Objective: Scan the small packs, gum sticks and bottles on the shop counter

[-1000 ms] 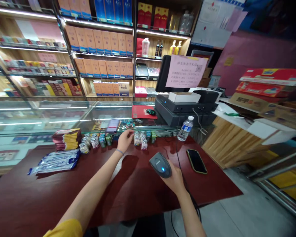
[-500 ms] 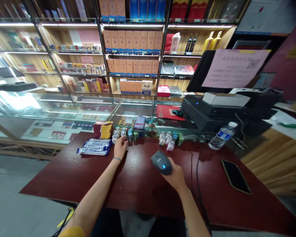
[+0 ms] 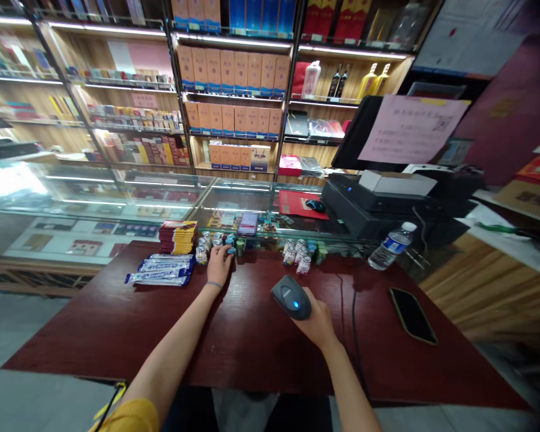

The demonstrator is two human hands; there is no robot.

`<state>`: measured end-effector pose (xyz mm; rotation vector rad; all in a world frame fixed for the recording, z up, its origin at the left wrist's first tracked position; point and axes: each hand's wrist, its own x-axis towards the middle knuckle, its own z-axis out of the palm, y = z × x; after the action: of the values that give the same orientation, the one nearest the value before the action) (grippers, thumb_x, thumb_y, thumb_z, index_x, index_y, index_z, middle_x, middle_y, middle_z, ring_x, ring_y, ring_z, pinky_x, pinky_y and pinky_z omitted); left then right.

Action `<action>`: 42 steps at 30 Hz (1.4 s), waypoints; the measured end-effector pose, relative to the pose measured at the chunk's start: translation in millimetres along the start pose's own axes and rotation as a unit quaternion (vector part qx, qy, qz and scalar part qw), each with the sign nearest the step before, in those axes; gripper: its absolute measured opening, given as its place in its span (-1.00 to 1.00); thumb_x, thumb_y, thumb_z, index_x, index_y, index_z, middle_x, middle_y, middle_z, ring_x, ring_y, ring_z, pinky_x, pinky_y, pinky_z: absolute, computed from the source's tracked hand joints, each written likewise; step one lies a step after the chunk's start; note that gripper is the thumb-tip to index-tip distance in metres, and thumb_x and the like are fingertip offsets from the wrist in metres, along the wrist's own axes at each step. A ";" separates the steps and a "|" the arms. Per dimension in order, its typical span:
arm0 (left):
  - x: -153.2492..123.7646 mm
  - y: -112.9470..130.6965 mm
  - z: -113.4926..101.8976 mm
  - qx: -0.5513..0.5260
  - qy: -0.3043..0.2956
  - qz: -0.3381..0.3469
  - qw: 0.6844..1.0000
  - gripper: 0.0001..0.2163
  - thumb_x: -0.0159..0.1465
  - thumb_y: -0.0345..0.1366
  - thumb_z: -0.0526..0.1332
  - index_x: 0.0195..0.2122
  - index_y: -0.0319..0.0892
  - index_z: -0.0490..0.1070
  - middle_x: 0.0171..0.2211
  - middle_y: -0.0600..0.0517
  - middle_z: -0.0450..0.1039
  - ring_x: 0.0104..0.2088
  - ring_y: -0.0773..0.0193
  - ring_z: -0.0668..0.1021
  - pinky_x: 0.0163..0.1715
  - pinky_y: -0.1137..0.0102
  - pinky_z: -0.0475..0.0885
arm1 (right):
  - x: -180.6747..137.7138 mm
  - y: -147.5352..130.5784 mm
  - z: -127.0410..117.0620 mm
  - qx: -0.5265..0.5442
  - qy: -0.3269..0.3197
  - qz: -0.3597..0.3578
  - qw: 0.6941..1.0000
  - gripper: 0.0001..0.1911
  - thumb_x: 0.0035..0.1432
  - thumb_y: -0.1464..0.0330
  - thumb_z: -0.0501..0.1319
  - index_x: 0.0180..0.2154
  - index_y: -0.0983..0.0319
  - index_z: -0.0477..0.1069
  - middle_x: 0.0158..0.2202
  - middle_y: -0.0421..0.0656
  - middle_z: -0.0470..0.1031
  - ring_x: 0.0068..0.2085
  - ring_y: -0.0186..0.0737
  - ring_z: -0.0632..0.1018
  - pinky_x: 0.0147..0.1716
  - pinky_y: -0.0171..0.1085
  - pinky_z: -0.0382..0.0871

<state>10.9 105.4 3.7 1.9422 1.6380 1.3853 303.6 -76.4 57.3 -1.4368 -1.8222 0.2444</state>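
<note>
My left hand (image 3: 218,266) is at the back of the dark red table, its fingers closed around a small blue-topped bottle (image 3: 231,251). Beside and behind those fingers stand several small silver-topped bottles (image 3: 201,253), partly covered by the hand. A green bottle (image 3: 240,246) is just to the right. Over the middle of the table, my right hand (image 3: 315,318) grips a dark barcode scanner (image 3: 291,298) with a blue light on top. A second cluster of small bottles (image 3: 303,264) stands beyond the scanner.
Blue-and-white long packets (image 3: 162,269) and a stack of red-and-yellow packets (image 3: 178,237) lie at the left. To the right are a water bottle (image 3: 392,246), a phone (image 3: 413,315) and a black cable (image 3: 354,336). A glass display counter (image 3: 162,192) borders the table's back edge.
My left hand has shifted slightly right among the bottles, and a blue-topped one is now at its fingertips. The scanner stays in my right hand. The view has turned slightly.
</note>
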 end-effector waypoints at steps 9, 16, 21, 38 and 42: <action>-25.3 24.6 -5.5 -0.258 0.025 -0.114 0.959 -0.69 0.21 -0.17 0.31 -0.04 -0.12 0.46 -0.08 -0.07 0.51 -0.05 0.11 0.53 0.05 0.19 0.40 | -2.9 -0.8 1.1 -0.002 0.001 0.003 1.000 -0.68 0.00 0.34 0.24 -0.14 0.14 0.34 -0.47 -0.23 0.57 -0.47 -0.13 0.62 -0.49 -0.34 0.33; -44.6 32.1 -5.2 -0.633 -0.104 -0.299 0.707 -0.61 0.22 -0.23 0.35 0.08 -0.11 0.43 -0.12 -0.02 0.53 -0.26 0.34 0.56 -0.22 0.39 0.51 | -5.4 -8.1 3.7 -0.002 -0.041 -0.002 0.999 -0.60 0.03 0.32 0.26 -0.05 0.13 0.32 -0.39 -0.21 0.62 -0.40 -0.09 0.65 -0.45 -0.32 0.35; -46.0 28.4 -10.8 -0.673 -0.127 -0.325 0.652 -0.71 0.31 -0.29 0.25 0.06 -0.09 0.45 -0.08 -0.02 0.50 -0.28 0.41 0.54 -0.30 0.50 0.49 | -8.0 -18.6 6.4 -0.064 -0.083 -0.039 0.994 -0.52 -0.02 0.33 0.28 0.00 0.13 0.29 -0.41 -0.24 0.61 -0.41 -0.08 0.65 -0.46 -0.32 0.33; -45.3 22.8 -5.9 -0.661 -0.143 -0.320 0.663 -0.70 0.30 -0.29 0.26 0.07 -0.08 0.44 -0.06 -0.03 0.50 -0.26 0.40 0.54 -0.31 0.49 0.48 | -7.9 -26.5 5.8 -0.083 -0.129 -0.065 0.986 -0.54 -0.04 0.37 0.25 -0.05 0.16 0.27 -0.38 -0.18 0.63 -0.38 -0.05 0.66 -0.43 -0.30 0.31; -45.7 22.3 -3.4 -0.645 -0.127 -0.317 0.683 -0.67 0.23 -0.29 0.34 0.03 -0.13 0.46 -0.11 -0.03 0.53 -0.27 0.38 0.56 -0.28 0.48 0.49 | -10.7 -23.9 2.3 -0.084 -0.114 -0.060 0.988 -0.54 -0.03 0.34 0.27 -0.05 0.15 0.27 -0.38 -0.19 0.62 -0.37 -0.05 0.66 -0.42 -0.30 0.31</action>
<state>26.1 57.0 -1.5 0.5657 0.5994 1.2363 284.9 -93.3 64.8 -1.4554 -2.1515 0.2056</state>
